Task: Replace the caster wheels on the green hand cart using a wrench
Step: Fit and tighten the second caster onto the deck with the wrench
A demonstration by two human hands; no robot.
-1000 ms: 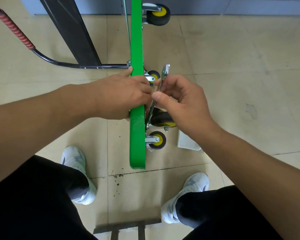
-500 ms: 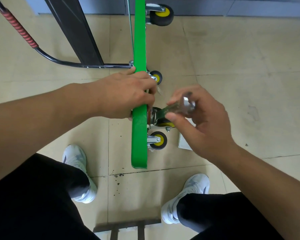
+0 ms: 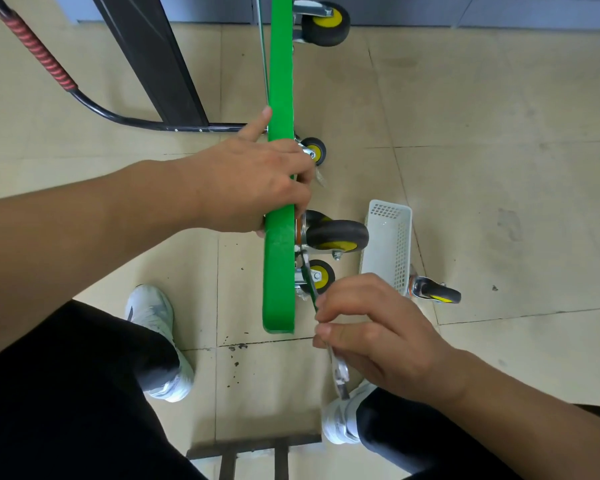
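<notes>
**Gripping the upturned cart, wrench set at a caster**

Standing on its edge on the tiled floor [image 3: 465,133], the green hand cart [image 3: 280,81] is seen edge-on, its deck running away from the camera and its wheels pointing to the right. Its black handle with a red grip [image 3: 39,57] is laid out to the left. The deck's upper edge is clasped by the left hand [image 3: 253,181], fingers curled over it and the forefinger stretched along the green side. Beside that hand, a large black caster with a yellow hub [image 3: 336,235] is mounted on the underside; a smaller caster [image 3: 317,276] sits just below it, and two more are seen farther along. The wrench [image 3: 338,370] is held closed in the right hand [image 3: 385,334], its far end reaching up to the fittings between the two near casters. A white perforated basket [image 3: 390,244] stands just right of the large caster, and a loose caster [image 3: 433,293] lies on the floor beside it.
</notes>
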